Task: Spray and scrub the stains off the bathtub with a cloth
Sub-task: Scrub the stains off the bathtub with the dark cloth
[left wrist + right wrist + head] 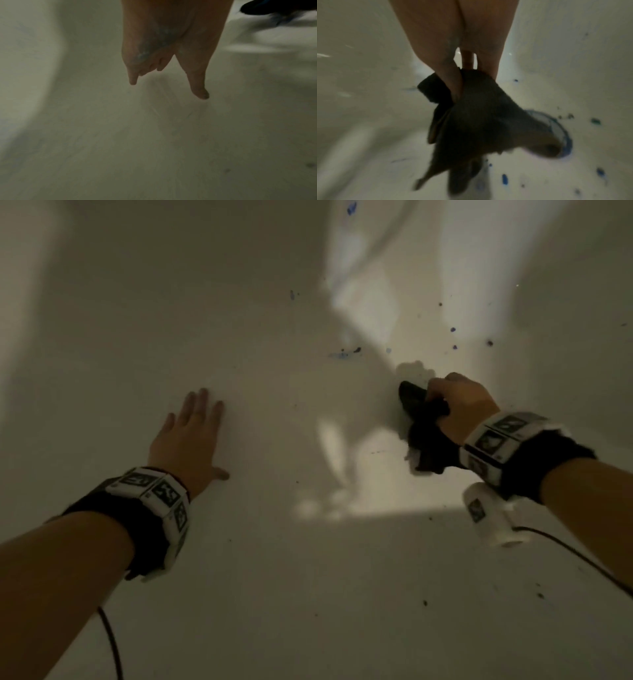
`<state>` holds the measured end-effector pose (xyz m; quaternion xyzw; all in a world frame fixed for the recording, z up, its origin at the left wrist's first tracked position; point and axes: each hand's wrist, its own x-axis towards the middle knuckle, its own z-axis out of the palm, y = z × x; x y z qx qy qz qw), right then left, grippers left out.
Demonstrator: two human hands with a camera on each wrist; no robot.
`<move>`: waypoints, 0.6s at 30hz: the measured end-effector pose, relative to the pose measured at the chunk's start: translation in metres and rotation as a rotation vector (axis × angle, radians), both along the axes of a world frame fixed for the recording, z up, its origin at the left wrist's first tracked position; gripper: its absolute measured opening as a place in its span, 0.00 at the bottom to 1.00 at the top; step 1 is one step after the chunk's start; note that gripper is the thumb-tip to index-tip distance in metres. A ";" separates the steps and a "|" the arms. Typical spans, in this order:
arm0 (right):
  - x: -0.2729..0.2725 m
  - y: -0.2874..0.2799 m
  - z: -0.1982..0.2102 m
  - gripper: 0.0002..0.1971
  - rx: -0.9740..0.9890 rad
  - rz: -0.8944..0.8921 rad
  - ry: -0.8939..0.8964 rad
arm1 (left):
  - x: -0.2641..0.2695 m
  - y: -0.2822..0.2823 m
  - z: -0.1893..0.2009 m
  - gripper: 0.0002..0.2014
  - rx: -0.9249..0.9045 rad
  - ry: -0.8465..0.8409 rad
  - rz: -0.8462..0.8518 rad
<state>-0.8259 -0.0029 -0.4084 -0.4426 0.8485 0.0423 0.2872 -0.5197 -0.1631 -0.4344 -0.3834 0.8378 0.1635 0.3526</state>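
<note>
I look down into a white bathtub (274, 559). My right hand (455, 402) grips a dark bunched cloth (424, 436) against the tub floor at the right. In the right wrist view the cloth (479, 121) hangs from my fingers over a blue ring-shaped smear (563, 135). Blue and dark stains (346, 354) dot the tub beyond the cloth, with more specks (454, 332) on the right wall. My left hand (191, 433) lies flat on the tub floor at the left, fingers straight. The left wrist view shows its fingers (199, 86) extended, holding nothing.
The tub walls rise at the left (30, 302) and right (565, 268). A blue smear (351, 208) sits high on the far end. Small dark specks (424, 602) lie on the near floor. Cables (113, 642) trail from both wrist bands.
</note>
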 end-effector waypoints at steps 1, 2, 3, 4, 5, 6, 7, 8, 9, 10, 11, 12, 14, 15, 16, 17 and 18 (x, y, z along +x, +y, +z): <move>-0.001 0.010 0.011 0.11 0.004 0.098 -0.053 | -0.010 0.011 0.003 0.54 0.013 0.051 -0.048; 0.004 0.020 0.024 0.12 0.014 0.206 -0.142 | -0.021 0.023 0.004 0.52 0.031 0.093 -0.089; 0.015 0.030 0.040 0.12 0.075 0.306 -0.262 | -0.033 0.036 0.006 0.51 0.052 0.120 -0.110; 0.028 0.042 0.055 0.12 0.158 0.396 -0.414 | -0.043 0.048 0.006 0.50 0.074 0.130 -0.108; 0.042 0.056 0.065 0.12 0.231 0.474 -0.566 | -0.054 0.058 0.005 0.50 0.091 0.124 -0.086; 0.055 0.070 0.072 0.12 0.289 0.549 -0.690 | -0.062 0.066 0.003 0.50 0.104 0.107 -0.057; 0.066 0.084 0.076 0.12 0.374 0.652 -0.756 | -0.069 0.073 0.001 0.51 0.116 0.083 -0.033; 0.077 0.099 0.073 0.13 0.466 0.757 -0.795 | -0.074 0.078 -0.001 0.51 0.127 0.057 -0.018; 0.085 0.113 0.066 0.14 0.545 0.832 -0.800 | -0.077 0.082 -0.003 0.51 0.137 0.027 -0.014; 0.090 0.123 0.058 0.14 0.603 0.854 -0.788 | -0.078 0.084 -0.006 0.51 0.143 -0.004 -0.022; 0.094 0.128 0.050 0.14 0.616 0.841 -0.761 | -0.079 0.086 -0.007 0.52 0.145 -0.034 -0.041; 0.096 0.132 0.042 0.14 0.599 0.813 -0.733 | -0.078 0.087 -0.009 0.53 0.140 -0.058 -0.064; 0.098 0.130 0.022 0.17 0.553 0.809 -0.638 | -0.076 0.088 -0.011 0.54 0.113 -0.083 -0.113; 0.097 0.126 0.012 0.20 0.535 0.819 -0.560 | -0.076 0.089 -0.011 0.54 0.099 -0.086 -0.135; 0.096 0.118 0.005 0.21 0.503 0.800 -0.467 | -0.076 0.089 -0.012 0.54 0.086 -0.088 -0.152; 0.092 0.111 -0.004 0.23 0.454 0.699 -0.404 | -0.075 0.090 -0.013 0.54 0.073 -0.090 -0.160; 0.084 0.105 -0.009 0.23 0.401 0.585 -0.352 | -0.074 0.090 -0.013 0.54 0.062 -0.091 -0.160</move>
